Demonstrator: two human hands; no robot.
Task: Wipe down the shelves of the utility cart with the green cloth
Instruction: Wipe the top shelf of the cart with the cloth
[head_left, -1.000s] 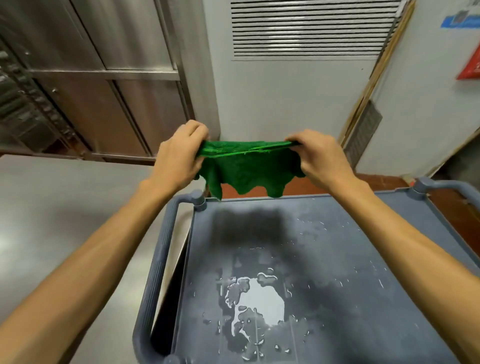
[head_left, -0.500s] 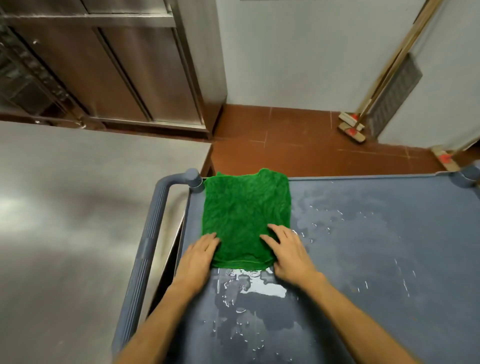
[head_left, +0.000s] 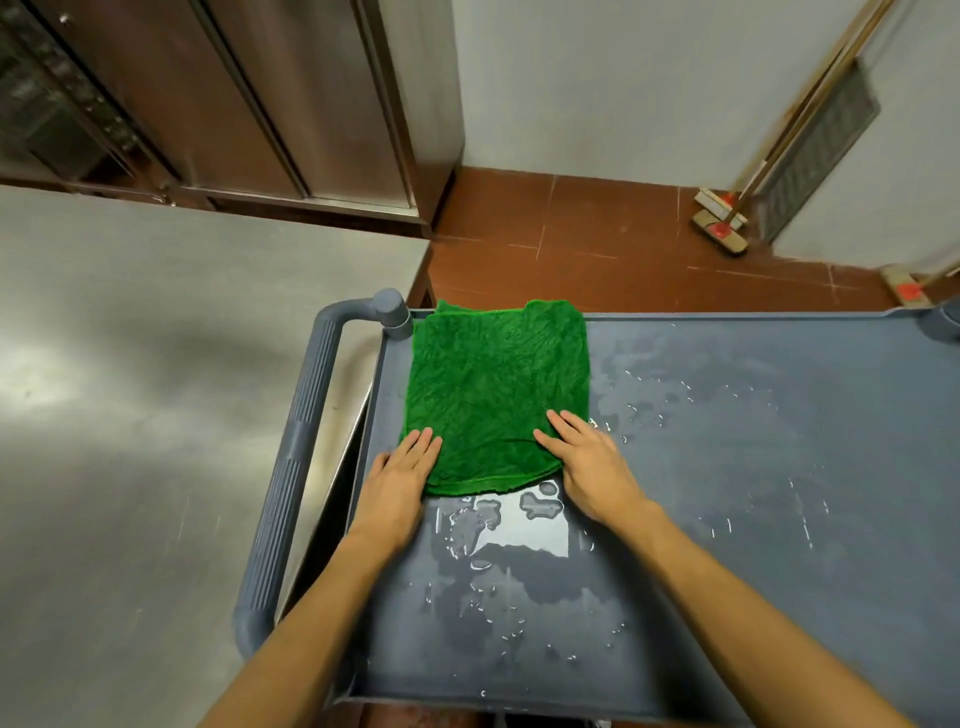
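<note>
Green cloth (head_left: 498, 395) flat; left hand (head_left: 400, 480), right hand (head_left: 592, 465) seemingly press near corners

I see a nubby green cloth (head_left: 498, 395) on the cart's (head_left: 779, 467) matt, wet grey plastic shelf, beside a brushed steel table (head_left: 156, 389).

Wet grey cart top shelf (head_left: 779, 467) under flat green cloth (head_left: 498, 395), puddle (head_left: 519, 525).

Green cloth (head_left: 498, 389), grey-blue cart shelf (head_left: 753, 467), red-brown floor (head_left: 597, 244)
</note>
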